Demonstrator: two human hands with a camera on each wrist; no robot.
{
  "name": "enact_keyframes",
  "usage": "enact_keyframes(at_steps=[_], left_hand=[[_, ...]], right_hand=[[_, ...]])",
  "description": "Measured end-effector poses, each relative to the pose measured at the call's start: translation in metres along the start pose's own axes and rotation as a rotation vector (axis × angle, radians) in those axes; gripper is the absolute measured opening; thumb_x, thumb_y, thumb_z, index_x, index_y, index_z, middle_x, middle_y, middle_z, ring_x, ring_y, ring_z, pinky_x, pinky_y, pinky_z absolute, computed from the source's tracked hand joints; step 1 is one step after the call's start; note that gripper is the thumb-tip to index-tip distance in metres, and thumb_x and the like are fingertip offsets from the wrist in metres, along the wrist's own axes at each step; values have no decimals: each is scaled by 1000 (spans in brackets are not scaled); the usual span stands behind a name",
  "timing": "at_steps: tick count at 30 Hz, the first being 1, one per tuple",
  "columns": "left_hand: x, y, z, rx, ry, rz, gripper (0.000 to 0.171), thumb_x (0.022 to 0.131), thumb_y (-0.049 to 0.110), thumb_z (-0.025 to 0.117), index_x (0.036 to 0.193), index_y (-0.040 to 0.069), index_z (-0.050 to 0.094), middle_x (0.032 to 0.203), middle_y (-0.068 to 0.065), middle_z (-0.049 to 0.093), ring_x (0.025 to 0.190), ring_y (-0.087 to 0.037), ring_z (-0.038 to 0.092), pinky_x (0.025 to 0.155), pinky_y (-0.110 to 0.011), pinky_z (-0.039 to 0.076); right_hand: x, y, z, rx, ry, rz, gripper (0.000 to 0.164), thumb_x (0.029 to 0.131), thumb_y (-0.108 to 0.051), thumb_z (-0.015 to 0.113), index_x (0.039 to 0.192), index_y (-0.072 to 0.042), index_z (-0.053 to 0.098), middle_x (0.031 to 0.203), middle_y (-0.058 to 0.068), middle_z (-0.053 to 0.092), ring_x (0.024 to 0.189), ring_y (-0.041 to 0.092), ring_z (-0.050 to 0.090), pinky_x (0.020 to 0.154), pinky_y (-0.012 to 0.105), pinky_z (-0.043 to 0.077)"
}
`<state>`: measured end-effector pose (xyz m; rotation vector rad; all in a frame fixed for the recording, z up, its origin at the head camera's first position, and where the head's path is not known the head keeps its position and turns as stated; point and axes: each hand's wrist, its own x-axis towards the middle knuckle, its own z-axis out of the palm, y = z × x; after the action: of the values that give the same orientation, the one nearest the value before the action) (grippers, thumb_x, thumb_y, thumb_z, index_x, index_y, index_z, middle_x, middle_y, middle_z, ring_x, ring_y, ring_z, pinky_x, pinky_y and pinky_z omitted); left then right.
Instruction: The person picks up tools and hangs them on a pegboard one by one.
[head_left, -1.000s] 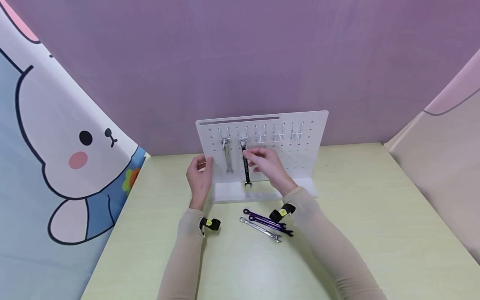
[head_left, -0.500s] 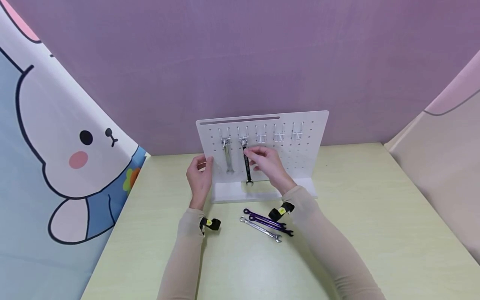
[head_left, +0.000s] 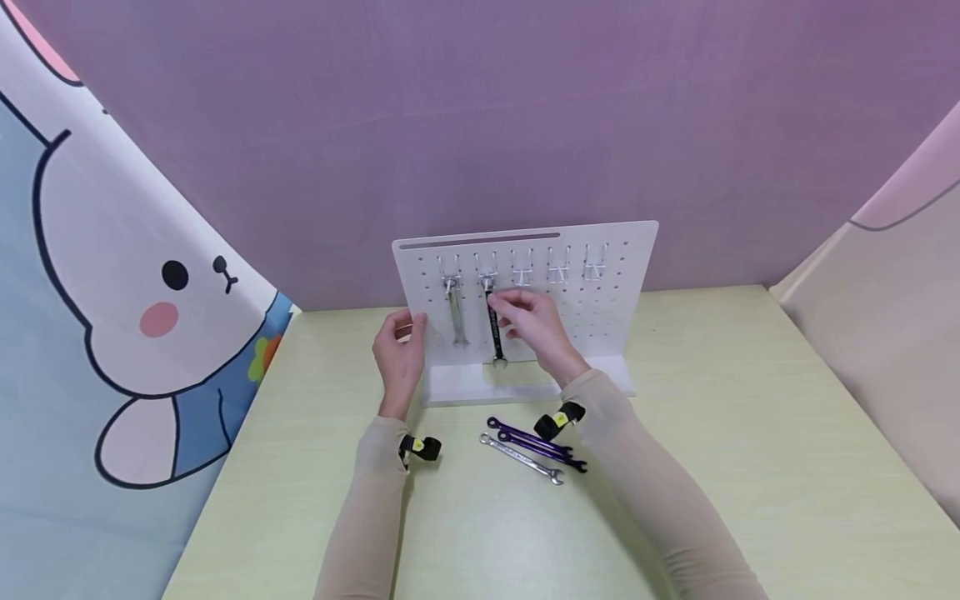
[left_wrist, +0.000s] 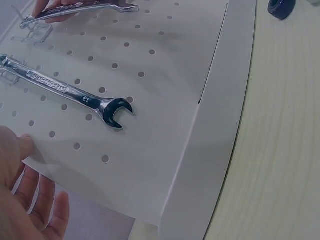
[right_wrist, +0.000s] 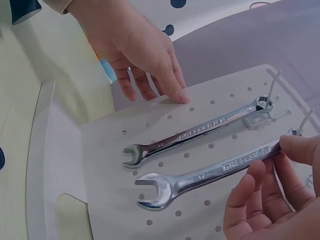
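The held wrench (right_wrist: 212, 172) is lettered, glossy, seemingly silver.

Five wrenches (head_left: 520, 457), five hooks (head_left: 522, 276), one pegboard (head_left: 600, 304)

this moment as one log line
right hand: pinches combination wrench at hook | left hand: holds pegboard edge | hung: another combination wrench | table: three combination wrenches
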<state>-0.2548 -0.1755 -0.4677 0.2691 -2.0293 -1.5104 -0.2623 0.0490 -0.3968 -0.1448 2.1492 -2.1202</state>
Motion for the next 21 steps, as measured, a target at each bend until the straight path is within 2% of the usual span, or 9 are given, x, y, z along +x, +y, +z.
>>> enact_keyframes(at_steps=[12, 18, 21], left_hand=[[1, -2, 3, -6, -7, -15, 28, 103, 28, 72, 118, 4, 74, 114, -16, 76, 102, -30, 69, 83, -32, 53], [2, -4, 4, -12, -5, -7, 28, 102, 27, 73, 117, 4, 74, 113, -16, 76, 101, -29, 69, 81, -31, 52], [3, -5, 5, -11, -3, -11, 27, 102, 27, 73, 116, 4, 74, 113, -17, 76, 100, -29, 68, 81, -30, 52]], right_hand=[[6, 5, 2, 0, 41, -18, 29, 101, -28, 75, 120, -6, 75, 95, -7, 70, 81, 11, 63, 70, 25, 56], [11, 15, 2, -49, 52, -104, 26, 101, -27, 75, 118, -7, 75, 92, -6, 71, 77, 14, 61, 65, 21, 51], [15, 20, 1, -110, 68, -165, 24, 101, -26, 74, 116, -7, 76, 100, -1, 75, 80, 15, 64, 68, 21, 52]])
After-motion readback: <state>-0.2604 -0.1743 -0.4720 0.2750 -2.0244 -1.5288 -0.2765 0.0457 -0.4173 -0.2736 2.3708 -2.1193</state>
